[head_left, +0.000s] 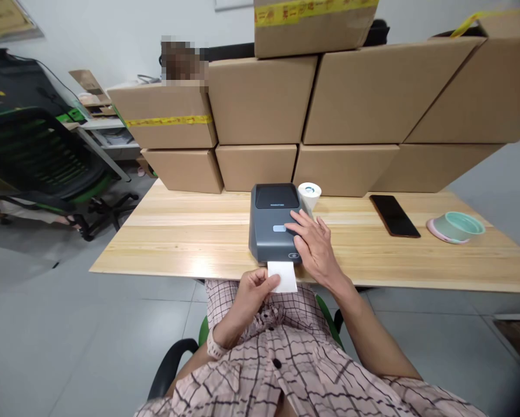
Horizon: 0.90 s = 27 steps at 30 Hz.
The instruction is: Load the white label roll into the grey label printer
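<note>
Pinching the white square paper slip [287, 277] between thumb and fingers, your left hand [252, 292] holds it at the front of the boxy dark-grey plastic printer [266, 234] on the pale wooden table [164, 243]. Your right hand [314, 246] rests on the printer's top, fingers loosely spread, gripping nothing; the pale lettering [277, 204] is too small to read.

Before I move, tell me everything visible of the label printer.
The label printer is a dark grey, plastic-looking box with a glossy black top panel, a pale rectangular patch and an oval mark at its front. It stands upright on the wooden table. White paper protrudes from its front, pinched by the left hand; the right hand rests fingers on its top.
</note>
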Available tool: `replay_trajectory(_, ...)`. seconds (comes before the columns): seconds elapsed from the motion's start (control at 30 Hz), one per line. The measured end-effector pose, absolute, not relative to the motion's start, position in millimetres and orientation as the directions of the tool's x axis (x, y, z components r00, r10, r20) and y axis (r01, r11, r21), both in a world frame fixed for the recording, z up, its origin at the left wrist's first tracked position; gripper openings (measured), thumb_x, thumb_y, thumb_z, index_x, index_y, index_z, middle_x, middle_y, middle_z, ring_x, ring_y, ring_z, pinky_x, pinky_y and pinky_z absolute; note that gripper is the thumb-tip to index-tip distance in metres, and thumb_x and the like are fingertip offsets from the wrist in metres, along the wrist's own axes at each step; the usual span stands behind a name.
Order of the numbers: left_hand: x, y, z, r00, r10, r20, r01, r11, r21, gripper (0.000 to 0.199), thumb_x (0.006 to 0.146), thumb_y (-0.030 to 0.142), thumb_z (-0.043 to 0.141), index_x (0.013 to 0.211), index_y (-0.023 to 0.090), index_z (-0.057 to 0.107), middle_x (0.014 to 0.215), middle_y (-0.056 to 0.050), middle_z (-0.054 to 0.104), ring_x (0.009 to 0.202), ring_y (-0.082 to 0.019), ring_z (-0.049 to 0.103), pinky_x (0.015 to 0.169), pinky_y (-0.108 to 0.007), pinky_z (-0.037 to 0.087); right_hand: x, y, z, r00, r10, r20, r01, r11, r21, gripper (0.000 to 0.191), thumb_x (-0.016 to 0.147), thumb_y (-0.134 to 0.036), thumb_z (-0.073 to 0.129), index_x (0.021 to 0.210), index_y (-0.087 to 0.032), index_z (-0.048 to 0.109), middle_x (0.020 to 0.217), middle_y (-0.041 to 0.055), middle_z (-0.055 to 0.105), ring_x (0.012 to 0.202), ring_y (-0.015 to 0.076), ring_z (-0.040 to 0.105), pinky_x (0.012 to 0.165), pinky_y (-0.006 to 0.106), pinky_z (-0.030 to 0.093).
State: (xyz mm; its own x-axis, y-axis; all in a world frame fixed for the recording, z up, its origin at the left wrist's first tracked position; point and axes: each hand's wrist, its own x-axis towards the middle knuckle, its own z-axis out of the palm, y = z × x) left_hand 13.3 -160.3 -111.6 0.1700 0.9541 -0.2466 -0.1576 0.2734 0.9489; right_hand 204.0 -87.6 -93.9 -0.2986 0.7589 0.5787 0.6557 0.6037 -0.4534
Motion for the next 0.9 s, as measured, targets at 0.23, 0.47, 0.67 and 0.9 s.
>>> replay_trajectory(0.23, 9, -155, -130, 0.129, 0.979, -0.157, -0.03, 0.162, 0.986, 0.061, 0.075, 0.069, 0.075, 0.055, 0.019, 0.047, 0.051, 0.006, 0.042, 0.051, -0.007, 0.034, 0.051, -0.023, 0.025, 208, -82, -74, -0.453, 0.738, 0.499, 0.744, 0.622, -0.244, 0.036, 0.109, -0.046, 0.04, 0.133, -0.035, 0.065, 0.159, 0.0015, 0.054, 0.15, 0.0289, 0.043, 0.126, 0.062, 0.014)
replay_trajectory(0.47, -15, -148, -119, -0.305, 0.933, 0.19, 0.108, -0.164, 0.98, 0.038, 0.099, 0.05, 0.055, 0.082, 0.018, 0.07, 0.075, -0.002, 0.066, 0.07, -0.015, 0.058, 0.066, -0.026, 0.047, 213, -80, -77, -0.406, 0.76, 0.508, 0.681, 0.622, -0.386, 0.045, 0.107, -0.059, 0.037, 0.132, -0.033, 0.063, 0.165, 0.004, 0.046, 0.157, 0.0292, 0.034, 0.127, 0.065, 0.016)
replay_trajectory(0.67, -22, -109, -103, -0.26, 0.93, 0.259, 0.117, -0.236, 0.965, 0.048, 0.102, 0.05, 0.051, 0.143, 0.025, 0.061, 0.155, -0.01, 0.057, 0.148, -0.026, 0.049, 0.121, -0.045, 0.041, 231, -88, -103, -0.128, 0.889, 0.44, 0.511, 0.439, -0.738, 0.059, 0.106, -0.063, 0.031, 0.161, -0.039, 0.033, 0.164, 0.0049, 0.046, 0.154, 0.0312, 0.039, 0.128, 0.066, 0.02)
replay_trajectory(0.9, -24, -37, -107, -0.189, 0.978, 0.093, 0.067, -0.081, 0.994, 0.054, 0.09, 0.036, 0.066, 0.141, 0.019, 0.061, 0.153, -0.016, 0.058, 0.144, -0.03, 0.053, 0.122, -0.049, 0.04, 221, -48, -65, -0.198, 0.845, 0.497, 0.331, 0.535, -0.777, 0.07, 0.106, -0.063, 0.032, 0.168, -0.036, 0.012, 0.166, 0.0087, 0.044, 0.153, 0.0297, 0.041, 0.127, 0.06, 0.028)
